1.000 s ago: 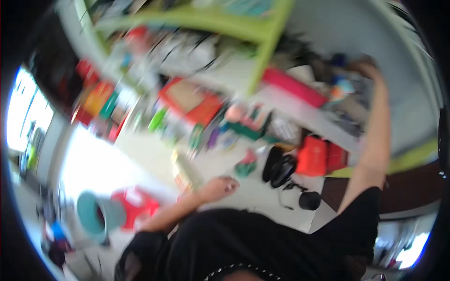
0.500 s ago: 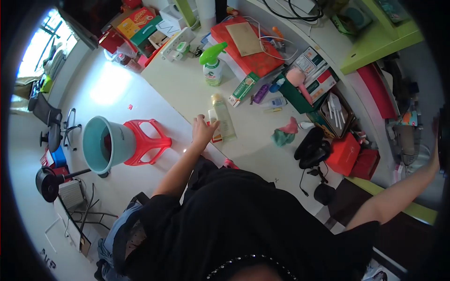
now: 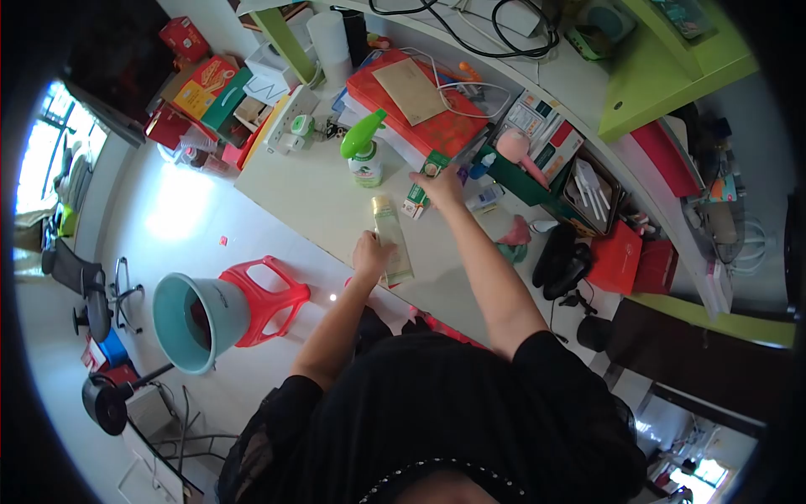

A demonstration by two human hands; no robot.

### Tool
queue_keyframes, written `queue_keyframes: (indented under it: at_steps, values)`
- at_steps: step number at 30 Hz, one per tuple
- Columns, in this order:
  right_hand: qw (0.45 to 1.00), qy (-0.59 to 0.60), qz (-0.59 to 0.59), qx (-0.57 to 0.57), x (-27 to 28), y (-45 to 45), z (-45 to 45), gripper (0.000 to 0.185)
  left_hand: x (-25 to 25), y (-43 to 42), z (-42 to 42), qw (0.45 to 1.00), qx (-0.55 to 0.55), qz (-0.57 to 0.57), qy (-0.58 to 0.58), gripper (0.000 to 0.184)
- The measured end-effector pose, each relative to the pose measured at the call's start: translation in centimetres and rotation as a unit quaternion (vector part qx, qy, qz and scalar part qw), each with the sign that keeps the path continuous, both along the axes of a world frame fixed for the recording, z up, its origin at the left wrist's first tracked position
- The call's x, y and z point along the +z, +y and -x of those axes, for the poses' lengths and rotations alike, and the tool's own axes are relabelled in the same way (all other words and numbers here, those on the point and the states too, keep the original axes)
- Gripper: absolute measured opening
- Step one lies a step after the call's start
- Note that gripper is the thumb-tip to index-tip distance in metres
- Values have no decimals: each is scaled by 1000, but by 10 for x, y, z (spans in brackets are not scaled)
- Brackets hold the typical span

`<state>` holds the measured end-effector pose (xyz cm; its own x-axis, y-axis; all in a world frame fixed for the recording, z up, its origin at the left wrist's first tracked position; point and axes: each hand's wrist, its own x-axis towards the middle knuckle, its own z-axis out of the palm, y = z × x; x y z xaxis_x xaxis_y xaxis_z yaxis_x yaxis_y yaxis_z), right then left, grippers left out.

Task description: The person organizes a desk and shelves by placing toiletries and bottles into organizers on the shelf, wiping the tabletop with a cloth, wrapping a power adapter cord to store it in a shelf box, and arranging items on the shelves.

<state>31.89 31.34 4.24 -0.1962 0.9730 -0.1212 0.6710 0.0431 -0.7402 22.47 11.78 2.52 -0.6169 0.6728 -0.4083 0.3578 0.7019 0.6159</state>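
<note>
My right hand [image 3: 440, 186] has come in from far right to the green-and-white carton [image 3: 415, 204]; left hand [image 3: 371, 255] stays by the yellow-capped bottle [image 3: 391, 244]. Carton: likely light, stiff card, dents if squeezed; best pinched across its long narrow sides, mid-length. Bottle: probably smooth plastic, a bit heavier, could slide or roll; take it round the body, not the cap. Carton lies under my right hand, thumb and fingers spread across it, lower end poking out; firm grip or just touching, can't tell. Bottle lies on the tabletop [image 3: 312, 206] just right of my left hand, nearer me than the right. Left fingers half curled at its edge; can't tell if they hold anything. Green-trigger spray bottle [image 3: 366, 165] stands left of my right hand.
</note>
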Motion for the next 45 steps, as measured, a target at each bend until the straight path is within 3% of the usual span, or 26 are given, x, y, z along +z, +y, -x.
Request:
queue_keyframes:
  at_steps: [2, 3, 5, 6, 9, 12, 14, 16, 19, 20, 22, 23, 24, 25, 26, 28, 30, 33, 34, 37, 39, 40, 41, 42, 43, 45]
  values:
    - [995, -74, -66, -3, -14, -5, -1, 61, -4, -1, 3, 1000, -7, -10, -20, 52]
    - [999, 29, 44, 4, -10, -5, -6, 55, -7, -2, 7, 999, -13, -17, -31, 50]
    - [938, 234, 254, 13, 9, -10, -31, 44, -13, -5, 14, 998, -24, -26, -58, 46]
    - [919, 276, 282, -21, 43, -22, -44, 31, -17, -5, 18, 996, -29, -30, -73, 45]
    - [873, 401, 272, -49, 84, -41, -89, 30, -15, -1, 22, 993, -43, -47, -100, 37]
    - [914, 350, 196, -64, 130, -68, -140, 33, -49, 4, 37, 967, -4, -60, -249, 31]
    - [952, 262, 155, -16, 104, -79, -191, 33, -59, 0, 47, 938, 13, -71, -338, 29]
    - [947, 194, 252, -52, 99, -104, -219, 36, -68, -1, 55, 918, 23, -83, -387, 25]
    - [934, 171, 274, -155, 17, -138, -248, 39, -46, 0, 56, 895, -10, -43, -444, 26]
    - [936, 171, 254, -175, 3, -145, -246, 40, -57, 1, 49, 851, 52, -89, -514, 21]
    - [938, 169, 211, -219, -14, -157, -244, 42, 7, 2, 25, 795, 109, -92, -590, 26]
    - [973, 80, 87, -199, -15, -157, -243, 43, 33, 4, 16, 762, 136, -93, -627, 28]
    - [984, -11, -38, -174, -14, -156, -237, 44, 36, 3, 14, 753, 93, -99, -644, 31]
    - [970, -104, -162, -146, -9, -158, -229, 45, 38, 3, 13, 741, 50, -105, -661, 34]
    - [980, 91, -60, -166, 17, -165, -209, 44, 39, 4, 10, 727, 6, -111, -677, 37]
    - [969, 233, 78, -2, 76, -174, -175, 37, 29, 8, 2, 726, -14, -115, -678, 36]
    - [955, 244, 161, 52, 95, -183, -145, 31, 63, 12, -26, 694, 16, -151, -703, 34]
    - [938, 317, 139, 18, 87, -183, -143, 29, 107, 9, -45, 681, -20, -184, -709, 35]
    - [897, 401, 183, -11, 106, -184, -149, 33, 112, 9, -46, 682, -27, -201, -703, 36]
    - [860, 473, 184, -48, 151, -182, -184, 31, 112, 9, -36, 748, -66, -208, -626, 37]
    - [894, 422, 142, -49, 165, -180, -207, 31, 109, 3, -26, 790, -91, -167, -583, 43]
    - [908, 400, 116, -51, 169, -180, -218, 31, 107, -2, -22, 849, -141, -142, -490, 51]
    - [922, 376, 81, -52, 177, -176, -230, 32, 90, -6, -12, 812, -176, -107, -546, 59]
    - [936, 343, 75, -20, 189, -173, -246, 29, 57, -9, -10, 795, -188, -158, -555, 65]
    - [939, 339, 34, -46, 229, -181, -251, 24, 60, -15, -16, 781, -160, -180, -577, 63]
    - [961, 255, -101, -37, 264, -177, -283, 22, 101, -30, -26, 819, -140, -123, -543, 62]
